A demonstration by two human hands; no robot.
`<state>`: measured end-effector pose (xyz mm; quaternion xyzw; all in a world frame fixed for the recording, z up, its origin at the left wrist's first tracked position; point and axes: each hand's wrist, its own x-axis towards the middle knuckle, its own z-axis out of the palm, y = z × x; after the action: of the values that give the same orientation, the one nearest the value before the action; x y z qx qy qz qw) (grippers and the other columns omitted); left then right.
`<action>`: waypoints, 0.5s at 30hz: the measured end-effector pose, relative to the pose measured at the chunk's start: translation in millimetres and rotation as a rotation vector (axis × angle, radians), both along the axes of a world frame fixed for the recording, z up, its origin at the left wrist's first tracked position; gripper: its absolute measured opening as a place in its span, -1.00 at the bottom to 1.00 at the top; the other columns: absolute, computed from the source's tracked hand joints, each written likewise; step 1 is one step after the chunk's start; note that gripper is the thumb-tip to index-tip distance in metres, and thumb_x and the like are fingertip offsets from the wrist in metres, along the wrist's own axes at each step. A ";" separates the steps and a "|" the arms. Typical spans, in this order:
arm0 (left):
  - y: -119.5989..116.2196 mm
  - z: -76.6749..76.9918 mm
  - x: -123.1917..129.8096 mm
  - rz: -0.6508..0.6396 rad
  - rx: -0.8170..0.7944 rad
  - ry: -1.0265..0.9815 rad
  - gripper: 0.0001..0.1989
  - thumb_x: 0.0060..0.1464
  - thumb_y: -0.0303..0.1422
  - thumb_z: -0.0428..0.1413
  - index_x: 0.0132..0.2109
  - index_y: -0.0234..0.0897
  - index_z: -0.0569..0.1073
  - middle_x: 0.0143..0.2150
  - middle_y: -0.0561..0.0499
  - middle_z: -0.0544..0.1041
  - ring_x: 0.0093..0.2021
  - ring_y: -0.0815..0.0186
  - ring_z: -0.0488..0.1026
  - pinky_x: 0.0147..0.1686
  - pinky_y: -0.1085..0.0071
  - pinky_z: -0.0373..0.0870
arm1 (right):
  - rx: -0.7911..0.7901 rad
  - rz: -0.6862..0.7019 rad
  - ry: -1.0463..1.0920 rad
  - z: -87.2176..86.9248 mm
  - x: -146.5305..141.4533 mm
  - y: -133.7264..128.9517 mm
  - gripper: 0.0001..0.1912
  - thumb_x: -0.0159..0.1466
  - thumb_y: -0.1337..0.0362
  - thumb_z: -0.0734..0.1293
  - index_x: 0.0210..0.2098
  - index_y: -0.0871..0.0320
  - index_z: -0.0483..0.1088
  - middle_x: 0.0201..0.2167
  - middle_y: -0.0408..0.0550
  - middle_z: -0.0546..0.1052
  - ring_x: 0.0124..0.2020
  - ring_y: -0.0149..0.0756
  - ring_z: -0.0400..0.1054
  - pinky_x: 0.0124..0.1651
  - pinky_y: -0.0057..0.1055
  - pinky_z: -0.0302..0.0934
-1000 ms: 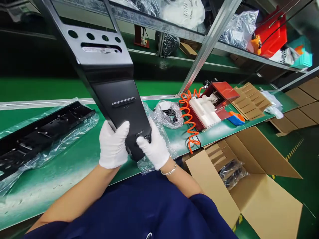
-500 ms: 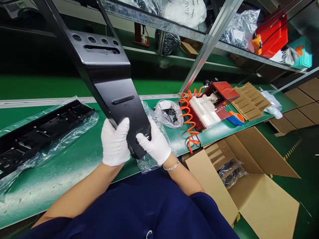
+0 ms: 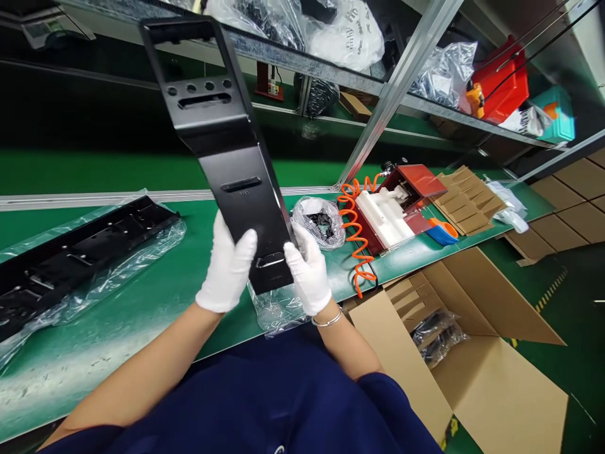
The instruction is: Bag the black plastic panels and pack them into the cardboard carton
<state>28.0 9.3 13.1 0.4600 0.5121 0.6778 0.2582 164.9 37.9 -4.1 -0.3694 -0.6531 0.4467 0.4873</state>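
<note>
A long black plastic panel (image 3: 241, 170) with slots, round holes and an open frame at its far end is held up, tilted, over the bench. My left hand (image 3: 229, 265), in a white glove, grips its left edge near the lower end. Gloved as well, my right hand (image 3: 309, 268) holds the right edge, thumb on the face. Under the panel's lower end lies a clear plastic bag (image 3: 278, 309). A similar black part (image 3: 89, 252) rests on clear wrap at the left. Beyond my right hand is a bag of small black parts (image 3: 326, 224).
On the green bench (image 3: 155, 309), a red-and-white fixture (image 3: 385, 214) stands beside a coiled orange hose (image 3: 362, 255). Cardboard dividers (image 3: 467, 205) and a blue-orange tape roll (image 3: 443, 231) lie farther right. An open carton (image 3: 505, 378) holds bagged parts below. A metal shelf post (image 3: 401, 88) rises behind.
The panel has swung to the right and its face has turned, bringing the whole far-end frame into view. My right hand has shifted slightly down and right, and both hands keep their hold.
</note>
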 end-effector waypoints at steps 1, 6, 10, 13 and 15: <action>0.0 0.0 1.5 -0.028 -0.013 0.061 -0.21 0.14 0.09 0.18 0.37 -0.20 0.22 0.40 -0.22 0.32 0.39 -0.01 0.29 0.38 0.06 0.26 | 0.053 -0.062 -0.032 1.2 -0.4 -2.3 -0.35 0.41 -0.09 0.25 0.33 0.17 0.26 0.30 0.14 0.43 0.32 -0.12 0.34 0.42 -0.11 0.22; 0.5 -5.2 10.6 0.009 -0.179 0.213 -0.03 0.04 0.10 0.25 0.43 -0.27 0.10 0.35 -0.33 0.38 0.29 -0.09 0.41 0.22 -0.04 0.41 | 0.374 -0.237 -0.193 3.7 -2.4 -10.2 -0.35 0.47 0.01 0.18 0.44 0.16 0.09 0.36 0.18 0.33 0.40 -0.10 0.22 0.45 -0.05 0.17; 2.6 -10.3 9.6 0.016 -0.158 0.295 -0.14 0.14 0.12 0.11 0.39 -0.31 0.14 0.32 -0.34 0.40 0.26 -0.08 0.44 0.20 -0.03 0.42 | 0.495 -0.287 -0.284 3.0 -1.3 -9.7 -0.35 0.49 0.07 0.14 0.48 0.15 -0.01 0.38 0.21 0.31 0.39 -0.09 0.24 0.40 -0.04 0.23; 5.7 -16.7 7.4 0.065 -0.134 0.315 -0.20 0.16 0.15 0.04 0.33 -0.34 0.21 0.26 -0.35 0.46 0.19 -0.08 0.49 0.16 -0.03 0.43 | 0.522 -0.291 -0.308 2.1 -1.7 -9.3 -0.35 0.50 0.08 0.14 0.49 0.15 -0.02 0.35 0.22 0.34 0.36 -0.08 0.28 0.37 -0.04 0.27; 7.7 -23.4 6.4 0.097 -0.137 0.304 -0.22 0.18 0.18 -0.02 0.28 -0.35 0.24 0.18 -0.34 0.51 0.11 -0.07 0.53 0.11 -0.04 0.46 | 0.514 -0.292 -0.297 0.9 -3.0 -9.7 -0.36 0.50 0.08 0.15 0.48 0.16 0.02 0.32 0.22 0.37 0.34 -0.09 0.30 0.37 -0.06 0.27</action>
<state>34.5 17.0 -10.3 0.5131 0.6118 0.5758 0.1755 161.9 28.2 -3.2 -0.3852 -0.7486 0.1338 0.5229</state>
